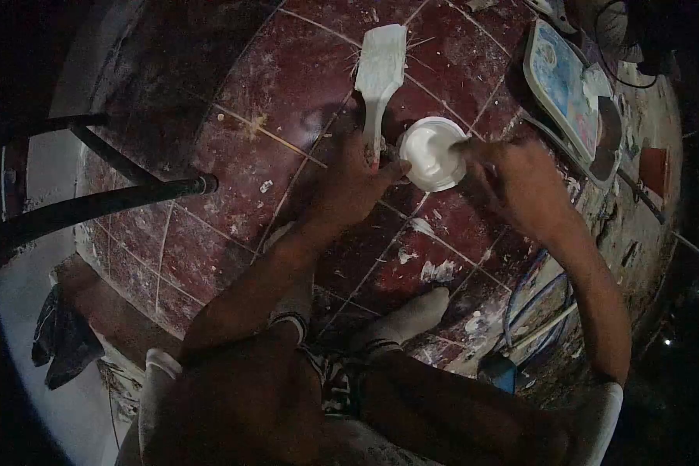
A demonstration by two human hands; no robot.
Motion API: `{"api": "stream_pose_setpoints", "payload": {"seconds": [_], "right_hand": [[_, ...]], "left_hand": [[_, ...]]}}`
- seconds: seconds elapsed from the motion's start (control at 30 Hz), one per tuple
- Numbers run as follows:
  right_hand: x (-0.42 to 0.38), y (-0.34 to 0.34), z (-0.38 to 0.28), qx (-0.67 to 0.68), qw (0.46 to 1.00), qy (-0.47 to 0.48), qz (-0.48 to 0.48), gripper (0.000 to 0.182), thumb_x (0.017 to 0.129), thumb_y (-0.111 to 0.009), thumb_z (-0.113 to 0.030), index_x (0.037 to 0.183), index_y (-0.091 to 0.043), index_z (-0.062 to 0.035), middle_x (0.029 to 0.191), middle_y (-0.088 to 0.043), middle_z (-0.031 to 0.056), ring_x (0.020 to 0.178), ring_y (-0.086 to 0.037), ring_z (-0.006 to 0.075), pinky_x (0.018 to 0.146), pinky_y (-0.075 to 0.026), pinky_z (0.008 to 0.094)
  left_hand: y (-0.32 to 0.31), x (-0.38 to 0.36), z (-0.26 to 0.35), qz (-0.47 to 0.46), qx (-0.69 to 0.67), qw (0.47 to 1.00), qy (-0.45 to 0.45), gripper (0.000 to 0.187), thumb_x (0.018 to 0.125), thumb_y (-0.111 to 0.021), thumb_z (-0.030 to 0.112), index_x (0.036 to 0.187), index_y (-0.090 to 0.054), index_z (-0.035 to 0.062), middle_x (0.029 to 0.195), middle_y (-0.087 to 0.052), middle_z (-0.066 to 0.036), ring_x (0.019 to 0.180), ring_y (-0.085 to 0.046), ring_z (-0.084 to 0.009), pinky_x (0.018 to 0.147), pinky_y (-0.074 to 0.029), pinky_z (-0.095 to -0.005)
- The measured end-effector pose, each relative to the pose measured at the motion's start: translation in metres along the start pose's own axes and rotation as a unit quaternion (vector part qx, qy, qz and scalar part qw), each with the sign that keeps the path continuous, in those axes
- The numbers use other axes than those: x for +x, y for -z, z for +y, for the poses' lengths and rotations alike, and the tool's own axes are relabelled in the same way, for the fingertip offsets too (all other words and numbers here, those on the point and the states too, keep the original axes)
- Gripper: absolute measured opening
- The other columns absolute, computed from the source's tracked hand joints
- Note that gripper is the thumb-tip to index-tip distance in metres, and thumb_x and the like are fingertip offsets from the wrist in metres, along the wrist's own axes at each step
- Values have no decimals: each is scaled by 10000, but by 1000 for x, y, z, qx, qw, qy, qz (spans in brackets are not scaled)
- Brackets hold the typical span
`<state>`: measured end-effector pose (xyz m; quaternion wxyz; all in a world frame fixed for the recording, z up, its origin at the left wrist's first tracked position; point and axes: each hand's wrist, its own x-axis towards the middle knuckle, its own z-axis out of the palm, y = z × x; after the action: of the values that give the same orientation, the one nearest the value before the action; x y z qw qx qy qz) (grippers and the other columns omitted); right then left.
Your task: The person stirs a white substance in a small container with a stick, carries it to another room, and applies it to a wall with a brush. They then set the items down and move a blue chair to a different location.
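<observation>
A white tub [413,175] stands on the red tiled floor, with a smooth white paste [426,152] inside. My left hand [353,185] is closed around the handle of a wide, white-coated brush [381,62], whose head points away from me with stray bristles at its sides. The thumb of that hand touches the tub's near left rim. My right hand [520,180] is at the tub's right side, fingers closed together and partly blurred. Something dark and smeared reaches from it over the paste; whether it is a finger or a tool I cannot make out.
White splashes and scraps mark the tiled floor [287,116]. A pale-framed board with a blue face [559,85] leans at the right. Dark metal tubing [116,206] juts in from the left. Cables [524,303] and a small blue object [499,374] lie near my right leg.
</observation>
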<state>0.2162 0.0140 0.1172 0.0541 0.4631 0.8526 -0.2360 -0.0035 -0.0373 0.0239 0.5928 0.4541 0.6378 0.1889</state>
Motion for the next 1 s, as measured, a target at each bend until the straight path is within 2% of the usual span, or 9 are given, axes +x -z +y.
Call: {"api": "stream_pose_setpoints", "payload": {"seconds": [0.17,0.23,0.33,0.43,0.57,0.63,0.73,0.8,1.0], "right_hand": [[0,-5,3,117,992,-25,31,239,964,-586,-191,1103,-712,-43,776,-686,215,693,-683,386,674,-559,473],[-3,-1,7,-77,996,-30,-33,234,974,-574,-190,1005,-716,-6,721,-670,209,673,-682,375,666,-558,464],[1,2,-9,80,994,-69,10,268,976,-573,-206,897,-711,9,690,-657,212,670,-682,369,666,-553,469],[-2,-6,4,-41,999,15,0,294,981,-569,-226,884,-704,16,695,-658,215,647,-680,377,647,-556,466],[3,-11,6,-80,996,-40,5,267,974,-574,-223,937,-696,12,713,-662,222,637,-674,384,649,-556,467],[2,-2,-2,40,997,2,-60,247,959,-583,-137,1158,-694,-39,945,-708,234,726,-690,361,760,-548,445],[7,5,-12,-84,994,-63,-34,249,956,-587,-144,1146,-694,-22,951,-708,239,771,-707,351,774,-552,440],[5,-2,-8,-20,1000,-16,-14,224,953,-583,-158,1098,-697,-31,854,-693,227,727,-698,371,716,-557,460],[2,-5,-7,29,1000,6,0,199,939,-577,-149,1066,-704,-63,758,-686,195,696,-690,390,681,-568,475]], "left_hand": [[-7,5,-10,42,-41,996,-73,609,849,-785,372,1202,-495,-30,1022,-540,-145,945,-553,-250,862,-476,-414],[-5,3,-5,37,14,998,-44,595,851,-783,375,1186,-500,-27,1000,-538,-137,920,-550,-245,848,-478,-412],[-4,8,-13,11,18,1000,-18,597,847,-784,396,1166,-501,-21,980,-548,-132,890,-549,-242,819,-481,-420],[-8,10,-20,12,-60,996,-70,627,838,-786,441,1154,-501,-19,932,-534,-114,849,-534,-237,795,-480,-425],[-7,8,-15,49,-4,997,-59,518,844,-778,431,1055,-573,4,849,-557,-48,760,-521,-148,698,-463,-345],[-6,6,-13,43,24,998,-42,523,843,-780,430,1057,-574,0,848,-557,-47,757,-521,-148,697,-464,-347],[-9,8,-18,50,0,998,-37,522,843,-781,426,1062,-577,-2,847,-559,-42,762,-524,-150,708,-473,-345],[-14,17,-30,39,-124,983,-126,517,843,-781,427,1057,-582,1,853,-567,-45,772,-531,-159,738,-481,-342],[-10,14,-30,22,-63,995,-68,596,827,-789,386,1156,-491,-13,978,-551,-135,880,-549,-235,790,-477,-428]]}}
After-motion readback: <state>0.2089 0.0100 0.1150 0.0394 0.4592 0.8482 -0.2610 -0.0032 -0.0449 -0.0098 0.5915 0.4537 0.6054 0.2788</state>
